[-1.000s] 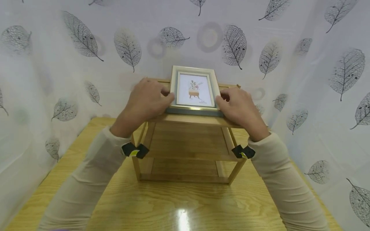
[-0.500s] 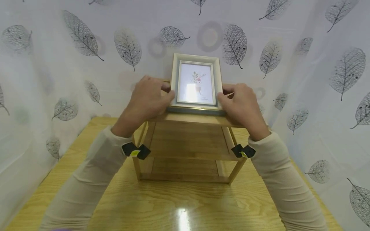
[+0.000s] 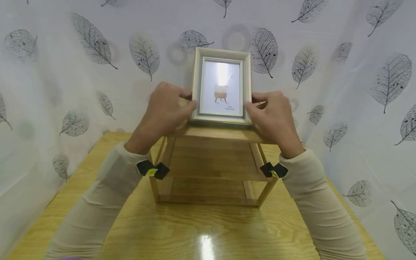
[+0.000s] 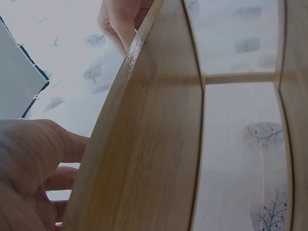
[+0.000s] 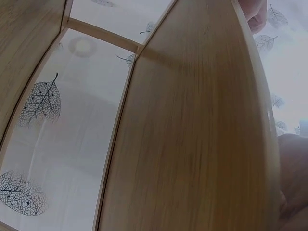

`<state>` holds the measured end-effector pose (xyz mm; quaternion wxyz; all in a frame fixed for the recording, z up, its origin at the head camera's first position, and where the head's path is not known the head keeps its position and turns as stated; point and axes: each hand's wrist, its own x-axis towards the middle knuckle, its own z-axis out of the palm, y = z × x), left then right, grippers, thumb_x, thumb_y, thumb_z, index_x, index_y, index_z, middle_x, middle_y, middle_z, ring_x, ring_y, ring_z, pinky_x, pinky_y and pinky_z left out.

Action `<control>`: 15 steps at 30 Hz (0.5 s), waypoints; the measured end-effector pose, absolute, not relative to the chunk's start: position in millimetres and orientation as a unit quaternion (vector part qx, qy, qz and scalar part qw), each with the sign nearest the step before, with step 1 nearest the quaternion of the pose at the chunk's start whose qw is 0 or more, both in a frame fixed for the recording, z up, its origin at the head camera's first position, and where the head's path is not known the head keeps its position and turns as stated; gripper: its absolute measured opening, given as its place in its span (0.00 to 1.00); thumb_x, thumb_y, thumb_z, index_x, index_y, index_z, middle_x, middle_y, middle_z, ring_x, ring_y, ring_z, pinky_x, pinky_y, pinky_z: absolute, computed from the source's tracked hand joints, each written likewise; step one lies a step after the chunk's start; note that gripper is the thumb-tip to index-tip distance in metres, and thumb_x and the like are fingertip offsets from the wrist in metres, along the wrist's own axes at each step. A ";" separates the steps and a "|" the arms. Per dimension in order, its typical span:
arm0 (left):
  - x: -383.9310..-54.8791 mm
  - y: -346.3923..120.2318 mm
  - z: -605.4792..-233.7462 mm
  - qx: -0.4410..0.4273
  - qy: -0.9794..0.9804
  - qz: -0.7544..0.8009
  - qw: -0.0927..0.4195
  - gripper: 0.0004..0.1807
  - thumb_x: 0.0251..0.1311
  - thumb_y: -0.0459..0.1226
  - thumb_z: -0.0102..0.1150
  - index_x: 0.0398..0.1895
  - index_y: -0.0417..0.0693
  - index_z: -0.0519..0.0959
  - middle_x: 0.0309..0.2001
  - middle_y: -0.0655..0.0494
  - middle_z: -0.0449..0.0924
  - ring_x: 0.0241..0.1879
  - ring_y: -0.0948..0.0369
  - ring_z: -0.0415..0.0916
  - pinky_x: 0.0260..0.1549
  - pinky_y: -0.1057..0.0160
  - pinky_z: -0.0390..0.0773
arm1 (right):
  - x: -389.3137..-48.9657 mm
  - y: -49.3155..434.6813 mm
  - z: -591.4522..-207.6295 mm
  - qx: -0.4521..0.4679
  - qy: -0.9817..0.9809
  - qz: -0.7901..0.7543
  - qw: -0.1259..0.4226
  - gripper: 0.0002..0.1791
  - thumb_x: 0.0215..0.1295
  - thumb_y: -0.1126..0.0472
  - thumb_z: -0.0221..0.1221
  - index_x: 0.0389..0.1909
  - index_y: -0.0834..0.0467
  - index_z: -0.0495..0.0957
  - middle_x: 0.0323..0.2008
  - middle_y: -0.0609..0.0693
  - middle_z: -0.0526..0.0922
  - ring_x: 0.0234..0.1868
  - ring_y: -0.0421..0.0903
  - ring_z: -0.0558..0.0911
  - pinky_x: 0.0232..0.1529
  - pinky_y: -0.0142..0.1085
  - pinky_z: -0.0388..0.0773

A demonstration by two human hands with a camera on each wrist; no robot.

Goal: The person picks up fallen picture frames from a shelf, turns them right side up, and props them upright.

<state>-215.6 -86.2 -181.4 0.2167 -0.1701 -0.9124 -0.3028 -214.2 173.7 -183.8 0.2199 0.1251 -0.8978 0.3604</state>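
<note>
A cream and blue-grey picture frame [image 3: 222, 117] with a drawing of a potted plant stands tilted back on the top shelf of a wooden rack [image 3: 214, 133]. My left hand [image 3: 165, 108] pinches its left side near the lower corner, thumb along the front edge. At the opposite side my right hand [image 3: 271, 113] pinches the frame the same way. A bright glare covers part of the picture. From the left wrist view the left hand [image 4: 33, 168] shows beside the shelf board [image 4: 139, 134]; in the right wrist view the right hand [image 5: 293, 178] appears at the edge, and the frame is hidden.
Below the top shelf, the rack has a middle shelf [image 3: 211, 159] and a lower shelf [image 3: 208, 189]. It stands on a glossy wood-grain table [image 3: 182, 231]. Behind and at both sides hangs a white curtain [image 3: 110, 83] printed with leaves.
The picture frame has tipped up from lying back to a steeper stand, its top edge rising. Both hands stay at its sides, moving only slightly with it.
</note>
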 end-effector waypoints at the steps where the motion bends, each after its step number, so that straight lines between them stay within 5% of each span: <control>1: -216.0 -86.5 -181.6 -0.168 -0.910 -0.306 0.222 0.16 0.62 0.41 0.62 0.49 0.43 0.87 0.52 0.46 0.85 0.58 0.44 0.73 0.62 0.48 0.68 | -214.3 173.3 -183.6 0.127 -0.896 0.363 0.222 0.19 0.67 0.59 0.58 0.56 0.61 0.83 0.43 0.57 0.89 0.39 0.50 0.88 0.28 0.28 0.82; 15: -214.1 -82.2 -181.1 -0.159 -0.897 -0.319 0.263 0.16 0.61 0.41 0.67 0.47 0.40 0.87 0.49 0.46 0.87 0.53 0.46 0.74 0.59 0.49 0.69 | -217.1 172.8 -187.2 0.128 -0.872 0.384 0.276 0.18 0.65 0.59 0.61 0.54 0.58 0.84 0.44 0.54 0.89 0.35 0.46 0.89 0.32 0.24 0.80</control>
